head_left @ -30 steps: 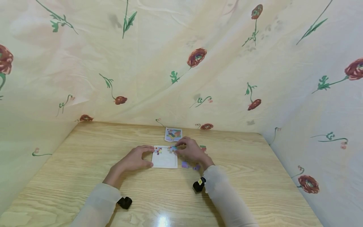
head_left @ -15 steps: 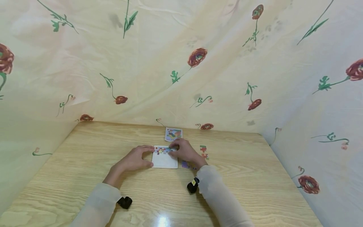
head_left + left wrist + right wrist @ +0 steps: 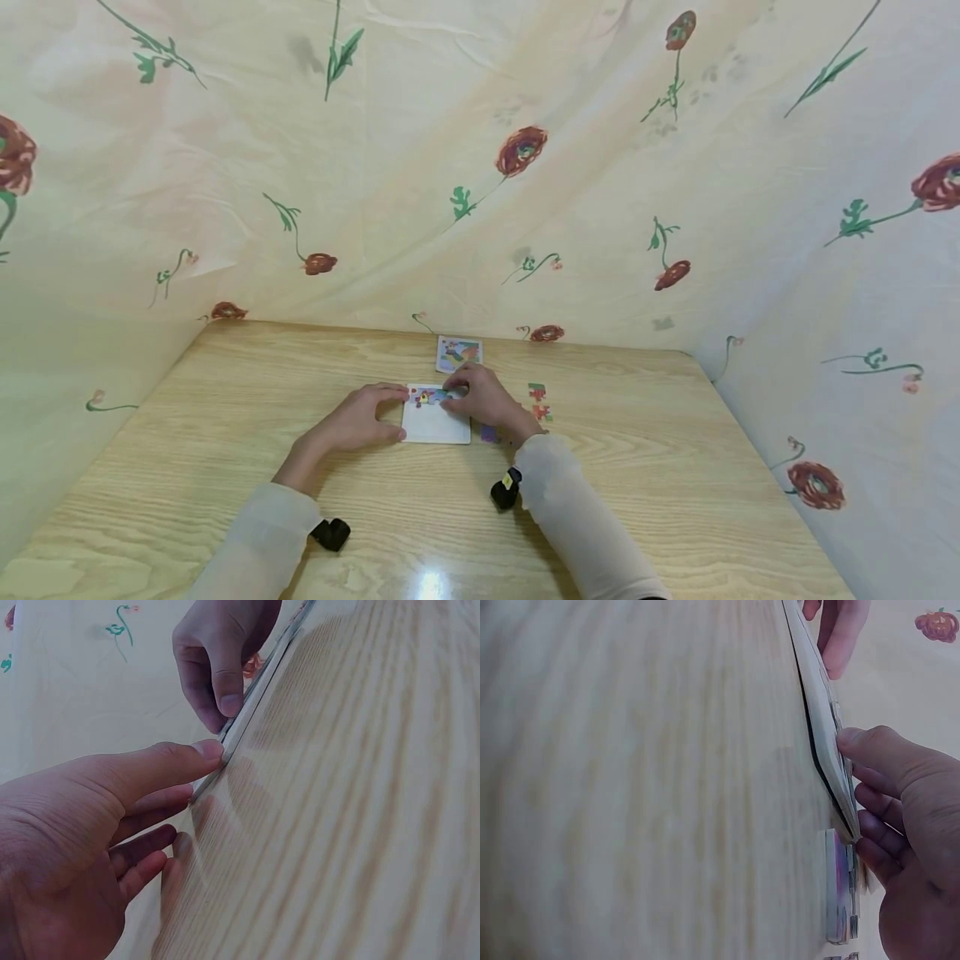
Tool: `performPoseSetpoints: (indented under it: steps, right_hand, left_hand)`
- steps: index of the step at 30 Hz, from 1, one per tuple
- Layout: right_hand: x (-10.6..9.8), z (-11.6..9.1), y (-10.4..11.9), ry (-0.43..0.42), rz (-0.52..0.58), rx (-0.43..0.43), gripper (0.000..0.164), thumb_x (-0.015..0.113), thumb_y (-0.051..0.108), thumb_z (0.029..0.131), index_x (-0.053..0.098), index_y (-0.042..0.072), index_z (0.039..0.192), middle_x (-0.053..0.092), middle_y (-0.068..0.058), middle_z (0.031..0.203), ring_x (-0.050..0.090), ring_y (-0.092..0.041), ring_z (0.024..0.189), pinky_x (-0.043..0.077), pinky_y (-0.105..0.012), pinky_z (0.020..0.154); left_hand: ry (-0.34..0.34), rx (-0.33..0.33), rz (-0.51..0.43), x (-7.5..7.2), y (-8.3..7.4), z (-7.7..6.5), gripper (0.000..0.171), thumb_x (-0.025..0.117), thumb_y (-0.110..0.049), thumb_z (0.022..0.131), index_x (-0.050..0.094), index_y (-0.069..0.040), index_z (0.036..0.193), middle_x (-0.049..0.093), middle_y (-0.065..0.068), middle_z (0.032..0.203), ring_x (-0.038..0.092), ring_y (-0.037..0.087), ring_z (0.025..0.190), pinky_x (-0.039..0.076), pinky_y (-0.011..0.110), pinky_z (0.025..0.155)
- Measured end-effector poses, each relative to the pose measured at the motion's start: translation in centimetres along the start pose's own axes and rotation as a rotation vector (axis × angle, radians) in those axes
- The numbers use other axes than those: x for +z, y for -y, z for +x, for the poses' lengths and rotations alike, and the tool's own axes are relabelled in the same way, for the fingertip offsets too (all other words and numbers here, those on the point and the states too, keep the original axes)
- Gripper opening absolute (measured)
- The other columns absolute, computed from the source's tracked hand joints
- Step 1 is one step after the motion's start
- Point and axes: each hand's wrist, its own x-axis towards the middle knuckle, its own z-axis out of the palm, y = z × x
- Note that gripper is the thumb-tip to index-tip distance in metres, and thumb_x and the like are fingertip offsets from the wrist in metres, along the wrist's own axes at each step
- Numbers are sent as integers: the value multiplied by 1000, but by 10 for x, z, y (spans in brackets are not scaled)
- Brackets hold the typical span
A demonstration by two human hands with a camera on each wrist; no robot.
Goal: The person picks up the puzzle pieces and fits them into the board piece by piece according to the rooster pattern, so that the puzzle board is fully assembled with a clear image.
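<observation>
A white jigsaw puzzle tray [image 3: 435,427] lies on the table, with puzzle pieces [image 3: 424,397] joined along its far edge. My left hand [image 3: 360,419] holds the tray's left side, forefinger at the far corner and thumb at the near one. In the left wrist view its thumb [image 3: 180,759] rests along the tray's edge. Over the tray's far right part, my right hand [image 3: 483,395] pinches a blue puzzle piece [image 3: 444,397] down in the top row, partly hidden by its fingers. The right wrist view shows the right thumb [image 3: 870,742] at the rim of the tray [image 3: 821,720].
A small picture card [image 3: 458,353] lies beyond the tray. Loose red and green pieces [image 3: 538,400] sit to the right, and a purple piece [image 3: 490,434] lies beside the tray's near right corner. A flowered cloth [image 3: 375,167] hangs behind and around the wooden table [image 3: 420,517].
My right hand has moved left over the tray, bringing the blue puzzle piece in beside the others in the top row. The left hand stays at the tray's left side.
</observation>
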Motion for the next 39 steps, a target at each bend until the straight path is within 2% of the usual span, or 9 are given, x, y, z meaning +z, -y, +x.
performPoseSetpoints:
  steps: [13,28,33,39]
  right_hand:
    - [2,1,-1,-11,33,-1,21,81,16,90,78,5,107,68,-7,110,66,-23,106,58,-41,97]
    - [1,1,-3,-29,43,-1,19,80,16,90,78,6,106,70,-7,109,66,-22,104,59,-40,95]
    - [-10,-8,-11,-40,63,66,19,78,19,92,79,11,110,67,-4,118,63,-20,106,57,-38,92]
    - [-37,-25,-25,-90,72,92,21,74,20,95,78,11,114,66,-6,120,62,-27,114,56,-47,96]
  left_hand:
    - [3,-8,-11,1,0,1,61,80,-24,88,61,-7,143,53,8,156,40,37,151,34,59,123]
    - [-4,-4,-17,1,0,0,61,80,-23,88,61,-6,143,52,9,156,40,38,150,33,59,123]
    - [-2,-9,-20,2,-1,-1,61,80,-23,88,60,-6,143,52,9,156,39,39,151,33,60,123]
    - [2,-9,-30,1,-1,-2,61,79,-22,89,59,-7,145,50,10,158,38,39,151,33,61,123]
